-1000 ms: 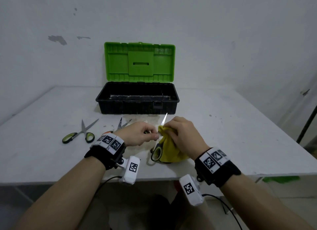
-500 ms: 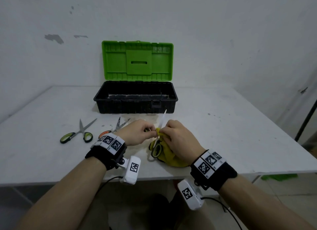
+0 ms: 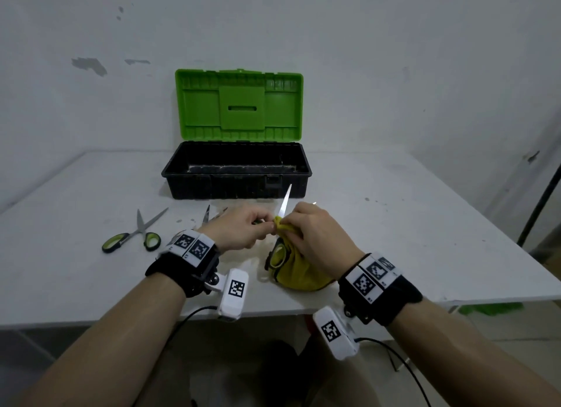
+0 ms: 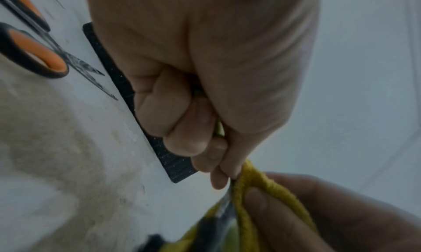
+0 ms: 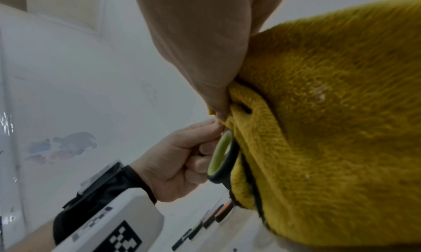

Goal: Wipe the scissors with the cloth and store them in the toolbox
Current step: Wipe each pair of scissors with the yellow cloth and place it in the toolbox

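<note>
White table (image 3: 394, 239) is carrying the wiping: stiff, sharp scissors (image 3: 284, 204) are being pinched at the handle by curled left-hand (image 3: 239, 229) fingers, while soft cloth (image 3: 299, 273) is being clamped round the blade by right-hand (image 3: 318, 236) fingertips, toolbox (image 3: 236, 171) lying open beyond.

The head view is evenly but dimly lit with a cool grey cast, shadows lying soft and short under the black plastic toolbox with its raised green lid (image 3: 236, 175), while the bare steel blade (image 3: 284, 204) rising between the two hands catches a bright glint and the white table's (image 3: 425, 239) edges bow with wide-angle distortion. In the left wrist view the fuzzy mustard-yellow cloth (image 4: 252, 182) beyond the left hand's fingertips is smeared and unfocused. In the right wrist view the cloth's pile is soft close to the lens.
</note>
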`<state>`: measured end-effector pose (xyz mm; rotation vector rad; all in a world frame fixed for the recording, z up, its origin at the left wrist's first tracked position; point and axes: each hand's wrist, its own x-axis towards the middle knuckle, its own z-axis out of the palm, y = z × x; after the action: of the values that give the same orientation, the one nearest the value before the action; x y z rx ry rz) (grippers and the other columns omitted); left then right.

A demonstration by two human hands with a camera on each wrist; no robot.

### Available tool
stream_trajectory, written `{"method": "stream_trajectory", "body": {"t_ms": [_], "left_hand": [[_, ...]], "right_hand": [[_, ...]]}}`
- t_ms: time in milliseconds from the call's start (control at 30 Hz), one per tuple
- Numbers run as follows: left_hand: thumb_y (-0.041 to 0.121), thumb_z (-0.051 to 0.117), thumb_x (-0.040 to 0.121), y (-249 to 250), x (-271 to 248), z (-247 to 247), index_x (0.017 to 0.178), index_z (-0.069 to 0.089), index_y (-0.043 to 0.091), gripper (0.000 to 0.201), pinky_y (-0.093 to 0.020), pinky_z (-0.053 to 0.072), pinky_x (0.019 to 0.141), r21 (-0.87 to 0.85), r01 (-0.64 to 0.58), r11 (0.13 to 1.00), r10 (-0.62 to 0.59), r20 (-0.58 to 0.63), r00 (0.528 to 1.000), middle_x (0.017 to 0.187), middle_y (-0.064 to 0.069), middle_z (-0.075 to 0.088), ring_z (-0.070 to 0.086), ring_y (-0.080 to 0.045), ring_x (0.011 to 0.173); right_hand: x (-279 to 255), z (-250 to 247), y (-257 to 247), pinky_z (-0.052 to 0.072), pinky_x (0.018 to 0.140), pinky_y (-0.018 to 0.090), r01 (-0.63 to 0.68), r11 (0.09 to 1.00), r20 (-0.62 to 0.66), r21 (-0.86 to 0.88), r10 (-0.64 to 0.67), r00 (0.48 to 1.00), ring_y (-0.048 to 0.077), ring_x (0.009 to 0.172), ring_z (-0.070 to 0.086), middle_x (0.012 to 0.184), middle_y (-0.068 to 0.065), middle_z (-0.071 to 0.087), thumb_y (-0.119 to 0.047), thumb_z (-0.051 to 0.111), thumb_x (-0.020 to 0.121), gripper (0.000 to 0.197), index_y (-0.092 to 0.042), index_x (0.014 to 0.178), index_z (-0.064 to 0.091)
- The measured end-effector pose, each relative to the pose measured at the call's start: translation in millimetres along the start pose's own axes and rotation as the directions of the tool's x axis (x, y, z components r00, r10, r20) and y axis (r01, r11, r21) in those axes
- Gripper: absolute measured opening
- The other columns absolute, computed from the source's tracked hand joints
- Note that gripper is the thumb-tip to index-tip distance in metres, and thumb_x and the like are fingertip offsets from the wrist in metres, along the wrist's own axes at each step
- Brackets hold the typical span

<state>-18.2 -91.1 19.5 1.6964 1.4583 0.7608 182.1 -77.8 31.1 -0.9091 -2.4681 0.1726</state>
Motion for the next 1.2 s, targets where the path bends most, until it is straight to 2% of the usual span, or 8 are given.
{"method": "stream_trajectory", "body": {"t_ms": [100, 267, 433, 633, 833, 900, 1033, 1200], "left_hand": [[0.024, 0.056, 0.100, 0.7, -3.3, 1.1, 0.086, 0.067, 0.019, 0.019, -0.020, 0.033, 0.044, -0.040, 0.030, 0.999, -0.030, 0.002, 1.000, 0.061, 0.007, 0.051, 0.042, -0.007, 0.048], [0.026, 0.052, 0.101, 0.2, -7.5, 5.4, 0.096, 0.065, 0.015, 0.018, -0.020, 0.034, 0.044, 0.063, 0.108, 0.992, -0.111, 0.046, 0.993, 0.072, 0.000, 0.055, 0.044, -0.010, 0.051], [0.003, 0.034, 0.095, 4.7, -8.2, 7.3, 0.104, 0.039, 0.017, 0.017, -0.024, 0.022, 0.048, -0.245, 0.248, 0.937, -0.219, 0.138, 0.966, 0.073, -0.003, 0.049, 0.036, -0.011, 0.051], [-0.002, 0.034, 0.094, 10.0, -8.1, 12.2, 0.102, 0.029, 0.020, 0.024, -0.022, 0.022, 0.047, -0.230, 0.207, 0.951, -0.164, 0.193, 0.967, 0.076, -0.004, 0.047, 0.037, -0.011, 0.053], [0.001, 0.033, 0.096, 6.7, -11.6, 11.1, 0.105, 0.031, 0.021, 0.022, -0.024, 0.020, 0.049, -0.279, 0.242, 0.929, -0.195, 0.185, 0.963, 0.075, -0.003, 0.048, 0.035, -0.012, 0.053], [0.002, 0.033, 0.096, 6.5, -10.5, 11.9, 0.107, 0.032, 0.022, 0.023, -0.024, 0.020, 0.049, -0.298, 0.247, 0.922, -0.197, 0.190, 0.962, 0.075, -0.004, 0.048, 0.035, -0.012, 0.053], [0.002, 0.033, 0.096, 9.8, -8.5, 14.5, 0.110, 0.032, 0.021, 0.023, -0.021, 0.021, 0.046, -0.283, 0.233, 0.931, -0.180, 0.202, 0.963, 0.075, -0.004, 0.046, 0.036, -0.011, 0.053], [0.004, 0.034, 0.094, 4.7, -11.1, 10.1, 0.115, 0.041, 0.017, 0.025, -0.024, 0.021, 0.049, -0.238, 0.235, 0.942, -0.202, 0.154, 0.967, 0.073, 0.000, 0.048, 0.035, -0.010, 0.050]], "right_hand": [[-4.5, 4.9, -0.8, 0.050, 0.076, 0.035, 0.026, 1.000, 0.059, 0.000, -0.026, 0.998, 0.017, 0.088, 0.054, 0.097, 0.002, 0.056, -0.029, 0.056, 0.097, 0.023, -0.017, 0.108, 0.072], [-11.9, 7.4, -3.0, 0.050, 0.074, 0.035, 0.094, 0.995, 0.193, -0.024, -0.088, 0.977, 0.017, 0.085, 0.054, 0.095, 0.001, 0.056, -0.025, 0.056, 0.095, 0.020, -0.019, 0.107, 0.071], [-9.6, -2.4, 4.6, 0.051, 0.081, 0.032, -0.007, 1.000, 0.057, 0.019, 0.006, 0.998, 0.017, 0.090, 0.058, 0.100, 0.001, 0.061, -0.025, 0.060, 0.094, 0.018, -0.014, 0.103, 0.071], [-6.8, 13.0, -3.1, 0.050, 0.078, 0.036, 0.007, 0.998, 0.106, -0.060, -0.001, 0.994, 0.019, 0.092, 0.054, 0.098, 0.004, 0.056, -0.024, 0.056, 0.096, 0.020, -0.012, 0.103, 0.070], [-6.0, 1.8, 10.6, 0.047, 0.075, 0.026, -0.132, 0.990, -0.020, -0.041, 0.132, 0.991, 0.018, 0.087, 0.057, 0.098, 0.002, 0.057, -0.025, 0.056, 0.096, 0.020, -0.013, 0.101, 0.070], [-6.0, 0.6, 8.2, 0.049, 0.075, 0.028, -0.090, 0.996, -0.028, -0.017, 0.090, 0.996, 0.018, 0.086, 0.057, 0.097, 0.002, 0.057, -0.025, 0.058, 0.095, 0.019, -0.013, 0.101, 0.071], [-9.8, 11.5, 0.1, 0.050, 0.076, 0.034, 0.013, 0.999, 0.085, -0.043, -0.009, 0.996, 0.018, 0.089, 0.055, 0.096, 0.003, 0.057, -0.027, 0.057, 0.095, 0.020, -0.015, 0.104, 0.071], [-8.2, 1.3, 28.2, 0.048, 0.075, 0.029, -0.191, 0.981, -0.052, 0.017, 0.192, 0.980, 0.019, 0.083, 0.058, 0.093, 0.001, 0.057, -0.026, 0.060, 0.094, 0.019, -0.014, 0.100, 0.073]]}}
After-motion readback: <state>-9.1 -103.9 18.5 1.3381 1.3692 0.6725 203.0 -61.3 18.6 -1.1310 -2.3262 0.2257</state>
